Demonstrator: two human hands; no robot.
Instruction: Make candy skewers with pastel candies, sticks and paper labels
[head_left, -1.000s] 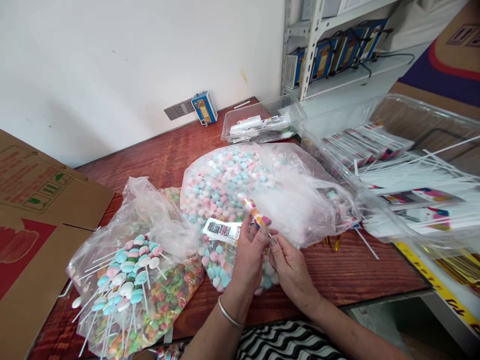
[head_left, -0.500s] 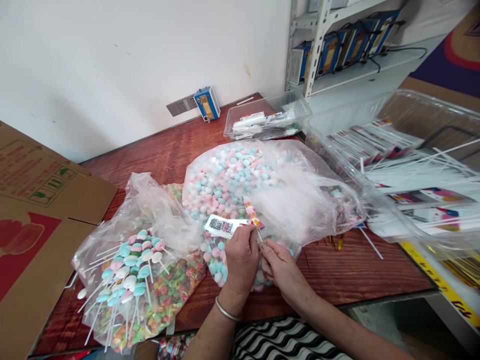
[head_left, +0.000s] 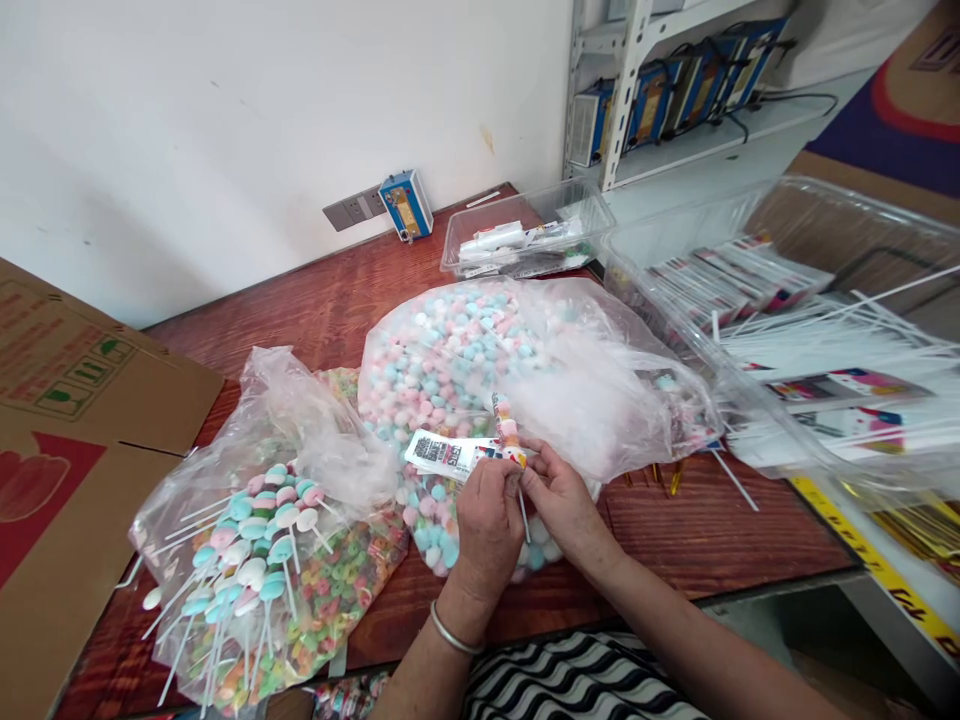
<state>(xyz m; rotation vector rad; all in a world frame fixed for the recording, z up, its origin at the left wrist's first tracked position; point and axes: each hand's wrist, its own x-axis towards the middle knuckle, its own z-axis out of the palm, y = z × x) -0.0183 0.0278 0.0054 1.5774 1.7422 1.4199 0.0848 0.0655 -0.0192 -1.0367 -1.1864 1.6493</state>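
Observation:
My left hand (head_left: 487, 525) is closed round a printed wrapper strip (head_left: 442, 454) and the white stick of a skewer of coloured candy rings (head_left: 507, 430). My right hand (head_left: 561, 503) pinches the same skewer just below the candies, fingertips meeting the left hand's. Both hands hover over a big clear bag of pastel pink, blue and white candies (head_left: 465, 350). The stick's lower end (head_left: 523, 515) shows between the two hands.
A clear bag of finished candy sticks and coloured cereal rings (head_left: 255, 560) lies at left on the wooden table (head_left: 675, 540). Cardboard box (head_left: 67, 420) far left. Clear trays of white sticks and wrappers (head_left: 810, 330) at right, a smaller tray (head_left: 525, 240) behind.
The hands have shifted slightly forward and together. The candy skewer now stands more upright, and the right fingers have slid up to just under the candies.

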